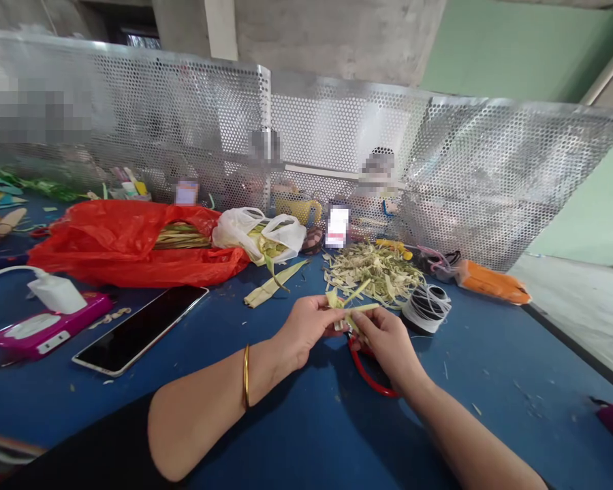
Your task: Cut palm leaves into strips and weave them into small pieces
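Between my two hands is a small folded piece of pale green-yellow dried leaf [360, 309], its strips sticking up and to the right. My left hand [309, 327] pinches its left side, a gold bangle on that wrist. On the right side, my right hand [385, 340] grips the strips with thumb and fingers. Red-handled scissors [368, 381] lie on the table under my right hand, their blades mostly hidden. Just beyond the hands is a heap of leaf scraps [375, 272]. A spool of white cord [426, 309] stands right of it.
A red plastic bag [107, 238] and a white bag [258, 235] hold leaf strips; a loose leaf [276, 282] lies before them. A phone [140, 330] and purple power strip [51, 327] are at left. An orange packet [493, 281] sits right, before a perforated metal screen [337, 122].
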`<state>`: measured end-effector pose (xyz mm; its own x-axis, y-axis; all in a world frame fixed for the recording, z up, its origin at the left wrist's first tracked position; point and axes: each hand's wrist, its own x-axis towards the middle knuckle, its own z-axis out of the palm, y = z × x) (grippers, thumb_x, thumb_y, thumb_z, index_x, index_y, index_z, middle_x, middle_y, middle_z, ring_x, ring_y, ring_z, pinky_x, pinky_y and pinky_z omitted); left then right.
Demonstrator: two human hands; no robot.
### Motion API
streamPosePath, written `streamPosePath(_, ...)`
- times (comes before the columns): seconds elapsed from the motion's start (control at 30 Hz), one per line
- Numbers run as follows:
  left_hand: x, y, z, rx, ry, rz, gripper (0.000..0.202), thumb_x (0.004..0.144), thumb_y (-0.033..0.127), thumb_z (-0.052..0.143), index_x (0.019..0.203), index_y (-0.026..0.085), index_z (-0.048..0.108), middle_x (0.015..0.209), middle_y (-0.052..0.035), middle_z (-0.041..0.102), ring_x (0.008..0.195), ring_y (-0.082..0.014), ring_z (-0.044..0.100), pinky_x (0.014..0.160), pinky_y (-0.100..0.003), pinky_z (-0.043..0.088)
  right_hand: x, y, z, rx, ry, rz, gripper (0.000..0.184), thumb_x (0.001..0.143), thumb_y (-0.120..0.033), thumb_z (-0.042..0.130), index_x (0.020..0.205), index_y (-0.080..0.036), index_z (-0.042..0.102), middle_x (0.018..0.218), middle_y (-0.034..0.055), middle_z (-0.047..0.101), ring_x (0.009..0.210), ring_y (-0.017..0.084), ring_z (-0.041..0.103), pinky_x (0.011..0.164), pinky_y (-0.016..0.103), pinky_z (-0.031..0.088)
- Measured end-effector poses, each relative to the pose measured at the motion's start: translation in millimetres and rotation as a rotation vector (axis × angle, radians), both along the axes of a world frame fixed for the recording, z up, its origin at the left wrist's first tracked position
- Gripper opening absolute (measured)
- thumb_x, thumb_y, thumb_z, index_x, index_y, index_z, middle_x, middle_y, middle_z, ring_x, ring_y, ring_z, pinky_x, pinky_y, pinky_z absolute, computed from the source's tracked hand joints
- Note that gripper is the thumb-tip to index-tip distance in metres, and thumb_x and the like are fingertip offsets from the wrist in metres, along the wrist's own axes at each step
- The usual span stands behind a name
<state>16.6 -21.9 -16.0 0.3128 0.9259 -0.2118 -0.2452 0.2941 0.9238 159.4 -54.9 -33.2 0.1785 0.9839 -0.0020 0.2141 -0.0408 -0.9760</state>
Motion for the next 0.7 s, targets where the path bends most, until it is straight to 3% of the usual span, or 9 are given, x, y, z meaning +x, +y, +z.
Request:
streamPosePath(0.17,-3,9,3.7,-0.06,0.013,0.15,0.006,0.069,0.009,0.071,0.069,0.013,0.067,0.062,-0.0007,0.065,0.052,-0.0107,0.06,0.056,-0.023,0.05,2,-5,7.7,0.192,-0.192,0.194,0.018,0.091,-0.037,0.048,0.089,-0.021,0.056,0.078,0.0016,0.067,0.062,0.016,0.065,0.062,0.029,0.051)
streamPosePath(0.3,-4,10,2.5,-0.055,0.018,0.152,0.008,0.067,0.011,0.073,0.068,0.013,0.065,0.06,0.0002,0.064,0.05,-0.0101,0.058,0.054,-0.023,0.049,5,-8,15.1,0.373,-0.466,0.335,0.026,0.095,-0.026,0.043,0.112,-0.023,0.062,0.105,0.006,0.071,0.091,0.018,0.067,0.082,0.031,0.051)
streamPosePath(0.4,-4,8,0.5,-0.016,0.035,0.121,0.014,0.064,0.013,0.076,0.073,0.013,0.066,0.062,-0.0001,0.065,0.05,-0.01,0.058,0.053,-0.022,0.049,7,-9,17.4,0.533,-0.682,0.363,0.026,0.094,-0.018,0.045,0.11,-0.023,0.064,0.104,0.0058,0.071,0.094,0.018,0.066,0.081,0.029,0.051)
streamPosePath(0.57,1,2,-0.6,0.02,0.077,0.053,0.016,0.068,0.009,0.072,0.082,0.013,0.065,0.06,0.0002,0.065,0.05,-0.0114,0.059,0.05,-0.022,0.048,6,-12,21.0,0.819,-1.027,0.259,0.026,0.096,-0.018,0.042,0.097,-0.019,0.068,0.083,0.0066,0.069,0.075,0.018,0.063,0.071,0.031,0.046)
streamPosePath(0.63,2,0,0.8,0.03,0.088,-0.001,0.012,0.071,0.008,0.07,0.082,0.012,0.066,0.063,-0.0009,0.067,0.049,-0.0111,0.06,0.051,-0.022,0.048,6,-12,22.6,0.807,-0.962,0.143,0.022,0.094,-0.02,0.046,0.089,-0.02,0.067,0.09,0.0073,0.069,0.083,0.02,0.063,0.077,0.033,0.045)
streamPosePath(0.7,2,-1,2.2,0.049,0.087,-0.048,0.01,0.073,0.006,0.067,0.082,0.012,0.067,0.066,-0.0013,0.068,0.048,-0.0103,0.06,0.052,-0.022,0.049,7,-10,23.0,0.67,-0.832,0.068,0.018,0.093,-0.023,0.049,0.084,-0.02,0.064,0.093,0.0065,0.069,0.086,0.02,0.063,0.076,0.031,0.045)
